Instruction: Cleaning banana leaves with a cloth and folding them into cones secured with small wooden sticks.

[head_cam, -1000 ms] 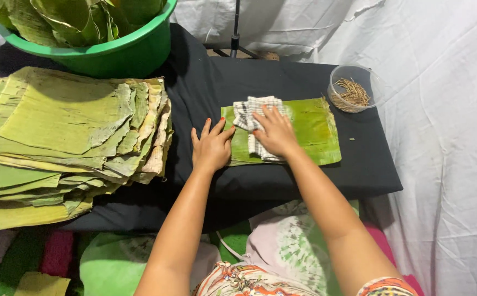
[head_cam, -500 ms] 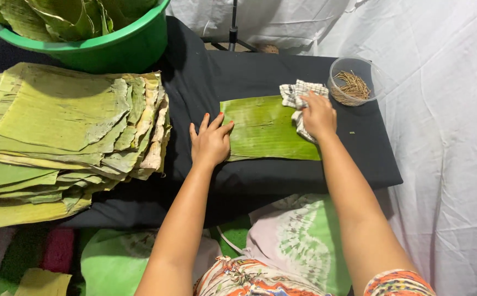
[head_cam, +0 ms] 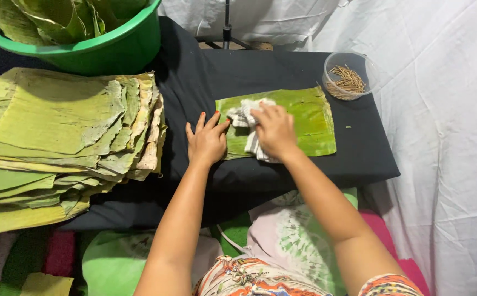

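Banana leaf (head_cam: 304,118) lies lengthwise mid-frame; right hand (head_cam: 274,131) presses a white cloth (head_cam: 244,116) on it, fingers curled; left hand (head_cam: 206,140) flat, pinning its left edge.

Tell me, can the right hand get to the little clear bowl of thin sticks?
Probably yes. The right hand rests on a white cloth, and only bare green leaf and black tabletop lie before the clear bowl.

The green tub (head_cam: 101,49) and its leaves run off the top edge; the leaf stack (head_cam: 57,142) is cut at the left. The right hand (head_cam: 274,131) hides much of the white cloth (head_cam: 244,116). The sticks in the clear cup (head_cam: 348,77) are too small to count.
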